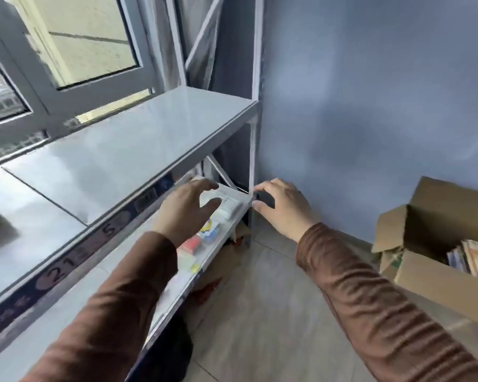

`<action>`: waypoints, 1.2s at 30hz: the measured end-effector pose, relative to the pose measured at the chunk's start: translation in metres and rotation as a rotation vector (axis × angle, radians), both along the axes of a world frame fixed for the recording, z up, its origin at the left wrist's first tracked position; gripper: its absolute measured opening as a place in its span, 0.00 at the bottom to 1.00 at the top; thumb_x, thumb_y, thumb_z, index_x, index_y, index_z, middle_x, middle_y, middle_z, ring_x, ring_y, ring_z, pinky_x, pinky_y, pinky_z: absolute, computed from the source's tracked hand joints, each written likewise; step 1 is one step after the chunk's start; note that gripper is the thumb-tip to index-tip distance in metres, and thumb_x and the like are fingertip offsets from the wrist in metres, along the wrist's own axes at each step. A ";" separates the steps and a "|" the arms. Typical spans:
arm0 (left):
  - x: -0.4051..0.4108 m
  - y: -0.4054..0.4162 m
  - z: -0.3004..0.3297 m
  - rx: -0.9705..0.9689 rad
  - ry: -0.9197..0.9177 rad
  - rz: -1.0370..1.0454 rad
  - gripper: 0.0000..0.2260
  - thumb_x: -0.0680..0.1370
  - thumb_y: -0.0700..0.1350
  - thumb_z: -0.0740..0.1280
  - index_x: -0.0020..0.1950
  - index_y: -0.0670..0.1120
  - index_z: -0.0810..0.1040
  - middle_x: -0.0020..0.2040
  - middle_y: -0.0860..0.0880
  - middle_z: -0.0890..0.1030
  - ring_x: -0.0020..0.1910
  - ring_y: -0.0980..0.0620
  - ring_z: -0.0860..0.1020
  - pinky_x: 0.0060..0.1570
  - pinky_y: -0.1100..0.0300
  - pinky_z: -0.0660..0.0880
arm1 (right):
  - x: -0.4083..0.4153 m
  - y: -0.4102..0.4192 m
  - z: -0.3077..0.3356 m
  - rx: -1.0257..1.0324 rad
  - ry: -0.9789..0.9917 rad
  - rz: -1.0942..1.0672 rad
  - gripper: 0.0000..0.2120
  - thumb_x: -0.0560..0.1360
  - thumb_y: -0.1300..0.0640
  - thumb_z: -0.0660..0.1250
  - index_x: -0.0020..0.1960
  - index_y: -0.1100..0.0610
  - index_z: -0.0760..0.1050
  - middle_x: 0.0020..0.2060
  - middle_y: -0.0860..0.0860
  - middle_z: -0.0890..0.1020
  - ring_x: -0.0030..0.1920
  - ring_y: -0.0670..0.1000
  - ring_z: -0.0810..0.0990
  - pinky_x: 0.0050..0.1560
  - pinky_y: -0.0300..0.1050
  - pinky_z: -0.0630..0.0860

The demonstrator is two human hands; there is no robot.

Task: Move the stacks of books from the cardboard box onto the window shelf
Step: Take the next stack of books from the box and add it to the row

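A grey metal shelf unit stands under the window; its top board (138,144) is bare. On the lower shelf (177,296) lie flat books (228,206) with pale covers and coloured marks. My left hand (185,208) hovers over these books with fingers spread, holding nothing. My right hand (282,208) is at the right end of the books beside the shelf's corner post, fingers curved and apart. An open cardboard box (430,274) sits on the floor at the right, with more books (475,257) standing inside.
A window (75,42) rises behind the shelf. A blue-grey wall (370,106) closes the right side. Beige floor tiles (260,312) lie between shelf and box. Flattened cardboard and red scraps (207,290) lie under the lower shelf.
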State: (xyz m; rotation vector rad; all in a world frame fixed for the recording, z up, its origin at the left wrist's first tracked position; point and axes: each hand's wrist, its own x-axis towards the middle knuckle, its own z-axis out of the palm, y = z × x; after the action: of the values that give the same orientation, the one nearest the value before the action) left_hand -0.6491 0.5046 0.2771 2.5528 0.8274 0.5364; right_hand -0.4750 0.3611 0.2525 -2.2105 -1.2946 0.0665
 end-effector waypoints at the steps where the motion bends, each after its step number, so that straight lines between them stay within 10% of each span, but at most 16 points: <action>1: 0.020 -0.021 -0.007 -0.011 0.015 -0.037 0.14 0.79 0.50 0.69 0.64 0.51 0.80 0.62 0.51 0.83 0.62 0.49 0.80 0.61 0.53 0.74 | 0.013 -0.028 -0.007 -0.009 0.007 -0.028 0.15 0.77 0.49 0.68 0.61 0.51 0.78 0.57 0.50 0.79 0.61 0.53 0.74 0.57 0.45 0.70; 15: 0.270 -0.308 -0.092 -0.182 0.239 -0.347 0.12 0.77 0.53 0.68 0.58 0.55 0.81 0.53 0.57 0.85 0.54 0.54 0.81 0.57 0.54 0.77 | 0.191 -0.365 -0.086 -0.177 0.104 -0.381 0.14 0.78 0.46 0.65 0.62 0.49 0.77 0.57 0.48 0.80 0.54 0.52 0.79 0.50 0.46 0.74; 36: 0.656 -0.458 -0.236 -0.378 0.460 -0.637 0.13 0.81 0.51 0.66 0.64 0.49 0.80 0.58 0.51 0.84 0.56 0.53 0.81 0.55 0.58 0.78 | 0.517 -0.537 -0.209 -0.358 0.415 -0.778 0.22 0.79 0.49 0.65 0.71 0.53 0.70 0.67 0.53 0.75 0.65 0.52 0.74 0.62 0.48 0.74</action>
State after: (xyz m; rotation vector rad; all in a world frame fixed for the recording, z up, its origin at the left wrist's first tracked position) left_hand 0.0071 0.0466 0.0408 2.4063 0.1733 -0.3792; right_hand 0.0424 -0.1759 0.0432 -2.6600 -0.1652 0.4539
